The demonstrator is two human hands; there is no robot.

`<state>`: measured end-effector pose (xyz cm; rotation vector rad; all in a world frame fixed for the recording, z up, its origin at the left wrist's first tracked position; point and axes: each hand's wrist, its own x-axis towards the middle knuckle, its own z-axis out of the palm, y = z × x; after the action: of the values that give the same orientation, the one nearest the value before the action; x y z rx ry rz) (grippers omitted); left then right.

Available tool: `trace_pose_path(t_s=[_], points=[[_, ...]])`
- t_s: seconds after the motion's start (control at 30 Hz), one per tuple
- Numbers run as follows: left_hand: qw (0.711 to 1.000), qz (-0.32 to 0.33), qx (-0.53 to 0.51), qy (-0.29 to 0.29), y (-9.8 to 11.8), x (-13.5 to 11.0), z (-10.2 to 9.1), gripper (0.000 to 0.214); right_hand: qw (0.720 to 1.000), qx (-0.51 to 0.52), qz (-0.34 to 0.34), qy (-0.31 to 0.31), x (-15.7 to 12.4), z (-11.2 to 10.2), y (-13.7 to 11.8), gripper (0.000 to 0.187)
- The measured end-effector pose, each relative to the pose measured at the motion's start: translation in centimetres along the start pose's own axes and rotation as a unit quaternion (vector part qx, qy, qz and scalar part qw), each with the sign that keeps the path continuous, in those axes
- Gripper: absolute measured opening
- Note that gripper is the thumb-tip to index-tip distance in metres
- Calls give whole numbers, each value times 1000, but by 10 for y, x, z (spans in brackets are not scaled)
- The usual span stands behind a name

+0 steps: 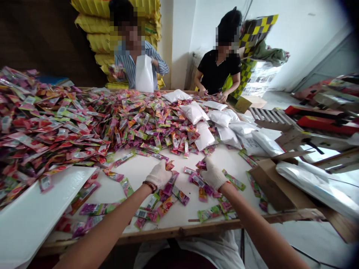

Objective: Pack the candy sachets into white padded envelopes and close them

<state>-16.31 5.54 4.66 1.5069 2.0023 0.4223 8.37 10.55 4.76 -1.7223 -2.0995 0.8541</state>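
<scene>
My left hand, in a white knit glove with a beaded bracelet at the wrist, is closed on an orange-pink stick sachet that shows at its fingertips. A purple sachet lies against its thumb side. Facing it, my right hand, gloved too, has its fingers curled round a purple sachet; the fingers partly hide it. Below both hands, more fruit-printed sachets are scattered on the white tabletop. Beyond them rises a large heap of sachets.
Filled white bags lie at the heap's right. A white tray slants at the left; an open cardboard box sits at the right edge. Across the table, one person holds a white bag and another person handles sachets.
</scene>
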Motion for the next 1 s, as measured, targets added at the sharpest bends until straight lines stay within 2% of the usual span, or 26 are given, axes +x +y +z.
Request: trace_pose_path(t_s=[0.07,0.17,0.27,0.33,0.4,0.47,0.53,0.63,0.7,0.77,0.83,0.9,1.0], points=[[998,-7,51,-45,2,-2,10,47,997,-51,39,-35,-13,8,6,35],[991,2,112,-76,2,-1,24,33,985,-140,51,-85,-22,21,14,33],[991,33,115,-65,3,0,21,15,989,-112,47,-88,-20,22,21,29],[992,70,101,-42,7,-2,11,17,996,-61,30,-57,-17,13,27,36],[990,117,76,-32,12,-4,0,22,999,-41,-3,-15,-15,-1,32,40],[983,165,52,-57,15,-8,-7,26,997,-57,-53,-9,-17,-14,34,42],[972,197,57,-111,17,-12,-7,32,986,-100,-124,-58,-21,-23,33,41],[940,253,137,-181,15,-16,5,35,941,-186,-234,-157,-30,-23,26,30],[912,288,208,-206,13,-17,13,28,917,-228,-267,-190,-35,-18,21,21],[896,312,241,-207,12,-17,18,21,910,-237,-281,-193,-38,-14,20,24],[893,333,235,-189,13,-17,18,18,920,-215,-283,-165,-37,-14,21,25],[892,362,208,-172,17,-18,18,19,943,-165,-268,-112,-31,-19,22,15],[889,403,156,-152,30,-19,27,22,980,-65,-181,-53,-12,-27,20,13]])
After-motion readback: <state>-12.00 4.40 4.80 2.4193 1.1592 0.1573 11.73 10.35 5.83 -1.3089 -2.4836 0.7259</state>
